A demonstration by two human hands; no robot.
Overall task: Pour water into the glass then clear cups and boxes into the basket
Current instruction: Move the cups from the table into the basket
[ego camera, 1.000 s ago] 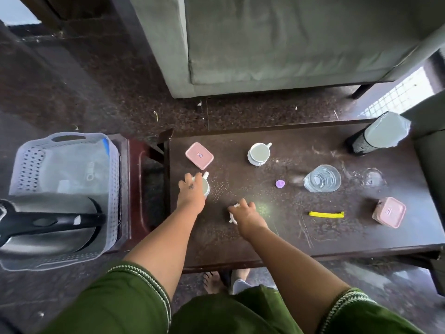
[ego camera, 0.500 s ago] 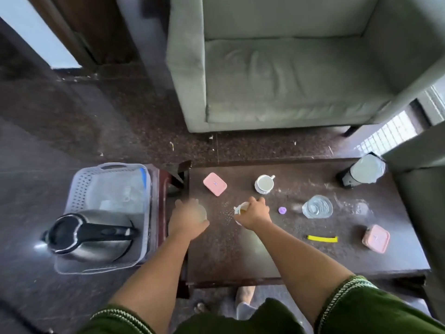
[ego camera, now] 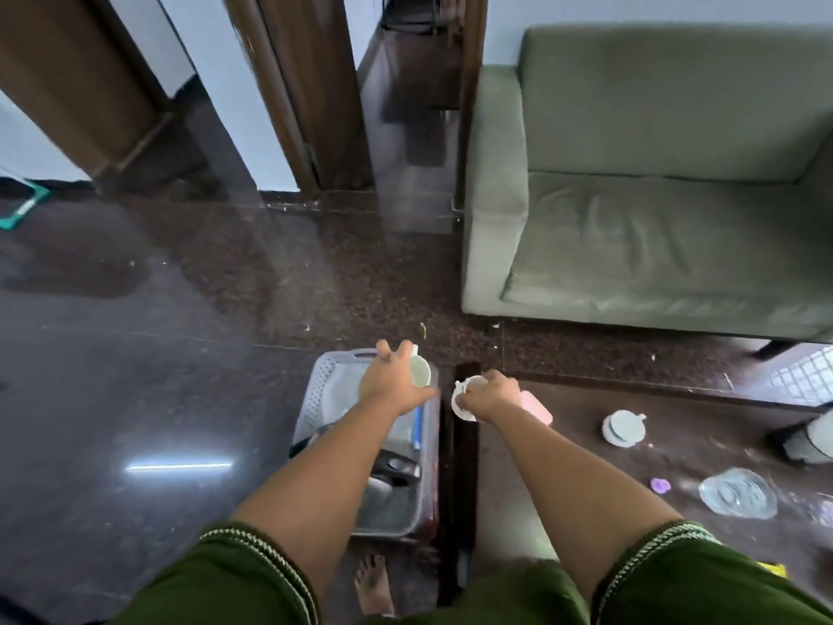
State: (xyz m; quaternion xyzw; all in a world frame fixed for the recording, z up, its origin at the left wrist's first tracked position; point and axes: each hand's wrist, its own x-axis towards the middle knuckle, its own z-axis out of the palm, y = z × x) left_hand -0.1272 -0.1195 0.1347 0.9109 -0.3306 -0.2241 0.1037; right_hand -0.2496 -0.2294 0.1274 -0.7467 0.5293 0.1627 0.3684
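My left hand (ego camera: 388, 384) grips a white cup (ego camera: 419, 371) above the white plastic basket (ego camera: 325, 376), which stands left of the dark table (ego camera: 563, 489). My right hand (ego camera: 491, 396) holds a second white cup (ego camera: 463, 401) over the table's left edge, beside the basket. A pink box (ego camera: 538, 408) lies partly hidden behind my right wrist. A third white cup (ego camera: 624, 427) sits further right on the table. The glass (ego camera: 739, 493) with water stands near the right edge of the view. A steel kettle (ego camera: 387, 484) lies in the basket under my left arm.
A grey-green sofa (ego camera: 653, 218) fills the far right. A dark bottle with a pale top (ego camera: 811, 439) stands at the table's right. A small purple object (ego camera: 660, 484) and a yellow strip (ego camera: 773, 568) lie on the table. My bare foot (ego camera: 374, 584) is on the glossy floor.
Both hands lifted their cups off the table and carried them left; the left one is now over the basket. The camera swung left and up.
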